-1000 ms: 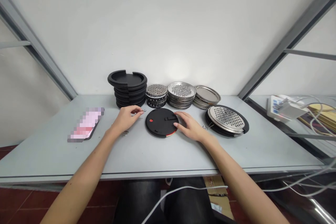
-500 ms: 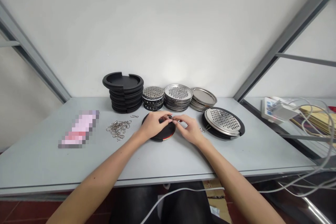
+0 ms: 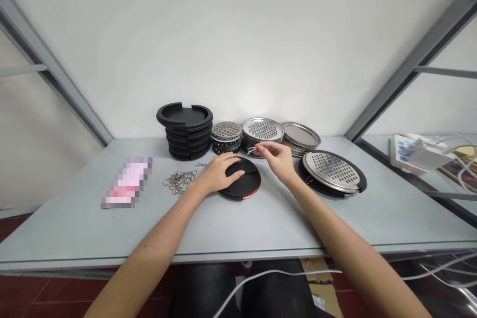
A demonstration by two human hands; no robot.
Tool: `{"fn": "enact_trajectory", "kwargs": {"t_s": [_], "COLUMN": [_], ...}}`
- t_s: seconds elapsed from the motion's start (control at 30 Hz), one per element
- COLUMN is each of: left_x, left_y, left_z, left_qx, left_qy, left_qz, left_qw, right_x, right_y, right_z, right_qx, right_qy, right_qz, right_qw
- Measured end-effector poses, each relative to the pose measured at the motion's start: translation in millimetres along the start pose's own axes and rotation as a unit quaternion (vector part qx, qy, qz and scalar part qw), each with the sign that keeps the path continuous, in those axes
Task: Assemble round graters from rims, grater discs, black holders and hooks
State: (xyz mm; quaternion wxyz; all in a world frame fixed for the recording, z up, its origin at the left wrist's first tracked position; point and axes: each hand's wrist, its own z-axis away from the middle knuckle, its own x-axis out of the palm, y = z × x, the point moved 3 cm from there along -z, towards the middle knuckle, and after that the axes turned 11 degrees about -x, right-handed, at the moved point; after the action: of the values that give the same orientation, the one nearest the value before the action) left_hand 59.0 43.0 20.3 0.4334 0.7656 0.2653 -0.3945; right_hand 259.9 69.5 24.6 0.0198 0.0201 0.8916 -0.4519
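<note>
A round black disc with an orange-red strip along its front edge lies on the table before me. My left hand rests over its left side, thumb and fingers apart on the top. Just above the disc's far right side, my right hand pinches a thin metal wire clip between thumb and fingers. To the left of my left hand lies a loose pile of wire clips, with a single clip by itself near the disc.
Along the wall stand stacked black round holders, small grater discs, larger grater discs and plain metal lids. A grater in a black holder sits at right. A pixelated phone-like thing lies left; a power strip is far right.
My hands were together over the disc; now they are apart. My right hand has lifted away to the right with the wire clip, and my left lies on the disc.
</note>
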Motion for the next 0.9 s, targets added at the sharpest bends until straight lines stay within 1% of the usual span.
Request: {"fn": "enact_trajectory", "kwargs": {"t_s": [0.07,0.13,0.2,0.27,0.37,0.5,0.63,0.7,0.83,0.87,0.9], "left_x": [4.3,8.0,10.0,10.0,6.5,-1.2,-6.6,-8.7,-14.2,-15.5,-16.2], "left_y": [-3,-4,-4,-2,5,18,29,30,28,26,26], "left_z": [1,1,1,1,5,14,18,18,17,18,18], "left_qx": [-0.008,-0.02,-0.031,-0.041,-0.067,-0.119,-0.138,-0.151,-0.209,-0.215,-0.208], "left_qy": [-0.047,-0.083,-0.102,-0.105,-0.096,-0.076,-0.043,-0.025,-0.01,-0.007,-0.005], "left_qz": [-0.03,-0.047,-0.052,-0.058,-0.079,-0.125,-0.176,-0.189,-0.205,-0.207,-0.201], "left_qw": [0.998,0.995,0.993,0.992,0.99,0.982,0.974,0.97,0.956,0.955,0.957], "right_x": [2,3,1,-1,-4,-3,1,2,3,2,2], "right_y": [7,11,12,13,15,18,18,16,13,13,14], "right_z": [-2,0,3,5,6,7,9,10,10,10,10], "right_qx": [0.02,0.031,0.047,0.07,0.098,0.107,0.13,0.145,0.17,0.173,0.174], "right_qy": [0.013,0.011,0.006,0.007,0.011,0.011,0.011,0.017,0.022,0.022,0.021], "right_qz": [-0.024,-0.034,-0.043,-0.054,-0.067,-0.093,-0.136,-0.164,-0.191,-0.187,-0.179], "right_qw": [0.999,0.999,0.998,0.996,0.993,0.99,0.982,0.976,0.966,0.967,0.968]}}
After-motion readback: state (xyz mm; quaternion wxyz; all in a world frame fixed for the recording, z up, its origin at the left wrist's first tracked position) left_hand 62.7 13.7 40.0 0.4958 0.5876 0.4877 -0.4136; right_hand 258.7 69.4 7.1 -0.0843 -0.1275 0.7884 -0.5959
